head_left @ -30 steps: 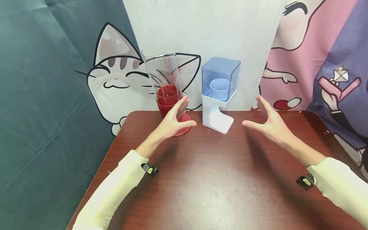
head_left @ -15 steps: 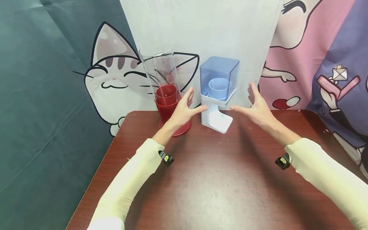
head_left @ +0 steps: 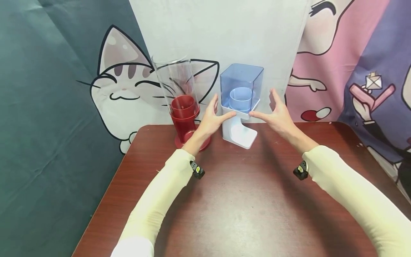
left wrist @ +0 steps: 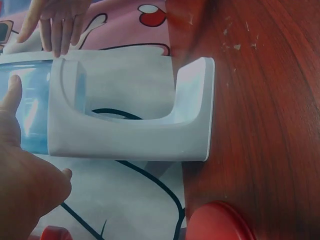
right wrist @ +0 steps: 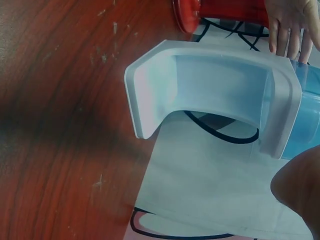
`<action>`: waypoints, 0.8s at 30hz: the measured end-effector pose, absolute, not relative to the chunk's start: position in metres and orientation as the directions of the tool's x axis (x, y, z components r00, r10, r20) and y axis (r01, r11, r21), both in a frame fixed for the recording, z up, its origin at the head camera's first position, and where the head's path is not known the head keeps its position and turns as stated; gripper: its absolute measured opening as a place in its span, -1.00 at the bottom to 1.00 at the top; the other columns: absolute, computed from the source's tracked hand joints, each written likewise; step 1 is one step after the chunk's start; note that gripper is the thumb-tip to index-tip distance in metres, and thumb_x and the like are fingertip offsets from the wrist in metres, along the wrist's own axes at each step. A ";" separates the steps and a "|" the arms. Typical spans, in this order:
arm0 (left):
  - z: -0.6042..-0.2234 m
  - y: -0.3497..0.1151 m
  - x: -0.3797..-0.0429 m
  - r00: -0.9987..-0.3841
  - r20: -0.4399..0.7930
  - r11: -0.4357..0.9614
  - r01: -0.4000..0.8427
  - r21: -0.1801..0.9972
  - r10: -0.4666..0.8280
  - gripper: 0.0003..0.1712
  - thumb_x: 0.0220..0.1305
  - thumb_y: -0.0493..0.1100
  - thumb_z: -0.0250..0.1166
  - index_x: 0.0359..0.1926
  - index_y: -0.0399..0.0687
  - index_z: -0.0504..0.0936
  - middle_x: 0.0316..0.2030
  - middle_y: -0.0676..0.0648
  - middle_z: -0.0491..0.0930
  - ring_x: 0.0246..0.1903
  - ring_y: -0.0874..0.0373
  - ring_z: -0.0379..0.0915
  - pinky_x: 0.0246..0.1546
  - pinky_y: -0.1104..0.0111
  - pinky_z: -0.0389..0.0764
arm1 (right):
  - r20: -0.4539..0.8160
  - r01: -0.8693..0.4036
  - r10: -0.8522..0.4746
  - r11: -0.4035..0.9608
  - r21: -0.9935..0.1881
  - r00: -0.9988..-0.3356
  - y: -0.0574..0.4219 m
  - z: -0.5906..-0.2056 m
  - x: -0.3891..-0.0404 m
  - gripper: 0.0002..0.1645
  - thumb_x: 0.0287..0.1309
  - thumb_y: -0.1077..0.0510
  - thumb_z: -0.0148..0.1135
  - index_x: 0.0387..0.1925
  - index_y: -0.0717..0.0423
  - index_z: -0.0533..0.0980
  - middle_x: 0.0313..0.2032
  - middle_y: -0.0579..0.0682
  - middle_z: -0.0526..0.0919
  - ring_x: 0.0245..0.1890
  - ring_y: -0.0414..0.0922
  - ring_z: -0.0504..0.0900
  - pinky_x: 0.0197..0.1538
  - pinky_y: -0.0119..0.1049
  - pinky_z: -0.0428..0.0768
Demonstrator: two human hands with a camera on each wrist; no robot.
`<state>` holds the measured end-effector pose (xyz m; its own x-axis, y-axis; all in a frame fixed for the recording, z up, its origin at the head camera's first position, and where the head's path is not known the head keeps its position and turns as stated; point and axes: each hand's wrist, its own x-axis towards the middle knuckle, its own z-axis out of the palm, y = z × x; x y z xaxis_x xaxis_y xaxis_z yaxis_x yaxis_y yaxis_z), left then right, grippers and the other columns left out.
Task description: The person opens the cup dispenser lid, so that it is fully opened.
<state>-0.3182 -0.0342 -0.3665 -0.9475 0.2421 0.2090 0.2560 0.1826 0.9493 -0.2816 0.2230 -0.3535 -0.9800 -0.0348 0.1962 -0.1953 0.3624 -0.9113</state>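
Observation:
A dispenser with a white stand and a see-through blue box on top stands upright at the table's back edge. Inside the box a round, blue-tinted cup shape shows. My left hand is at its left and my right hand at its right, palms facing each other. Both thumbs point inward across the front of the white collar, with their tips apart. The other fingers are extended. In the left wrist view the right hand's fingertips come close to the white collar; contact is hard to tell.
Left of the dispenser stands a red holder with a tall clear tube, partly behind my left hand. Behind the brown table hangs a printed cloth with cartoon figures.
My hands have moved toward each other from both sides and come in around the dispenser. The dispenser and the red holder keep their places on the table.

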 end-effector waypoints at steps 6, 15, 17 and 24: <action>-0.373 -0.026 -0.326 -0.953 0.193 0.223 0.245 0.943 0.233 0.22 0.27 -0.02 0.58 0.70 -0.16 0.01 0.66 -0.09 0.08 0.62 0.12 0.02 0.54 0.42 0.14 | 0.206 -0.204 -0.030 0.338 -0.919 -0.978 0.216 -0.357 -0.288 0.54 0.12 -0.06 0.66 0.72 0.03 -0.30 0.71 -0.07 -0.26 0.69 -0.11 -0.17 0.64 -0.10 0.03; -0.380 -0.022 -0.334 -0.962 0.155 0.220 0.204 0.954 0.224 0.14 0.33 -0.04 0.54 0.69 -0.21 0.04 0.63 -0.18 0.15 0.59 0.03 0.11 0.52 0.35 0.24 | 0.240 -0.236 -0.032 0.345 -0.908 -0.970 0.205 -0.361 -0.299 0.48 0.13 -0.03 0.65 0.72 0.08 -0.22 0.71 0.00 -0.18 0.68 -0.04 -0.13 0.65 -0.03 0.01; -0.381 -0.022 -0.335 -0.963 0.148 0.221 0.198 0.955 0.223 0.11 0.35 -0.06 0.53 0.68 -0.21 0.06 0.62 -0.18 0.18 0.58 0.04 0.14 0.51 0.34 0.27 | 0.251 -0.249 -0.039 0.335 -0.909 -0.967 0.202 -0.361 -0.300 0.45 0.13 -0.02 0.65 0.72 0.08 -0.18 0.71 0.01 -0.17 0.68 -0.06 -0.13 0.65 -0.05 0.00; -0.383 -0.021 -0.333 -0.968 0.156 0.184 0.193 0.964 0.197 -0.02 0.41 -0.15 0.47 0.65 -0.26 0.13 0.57 -0.22 0.27 0.54 -0.01 0.24 0.48 0.29 0.34 | 0.291 -0.288 -0.033 0.281 -0.915 -0.956 0.194 -0.360 -0.304 0.22 0.13 0.08 0.65 0.63 0.15 0.09 0.63 0.12 0.16 0.66 -0.08 0.02 0.65 -0.14 0.03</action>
<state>-0.3330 -0.0214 -0.3833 -0.9678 0.1974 0.1559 0.1927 0.1836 0.9639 -0.3042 0.1944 -0.3600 -0.9562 -0.0330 0.2908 -0.2881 0.2810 -0.9154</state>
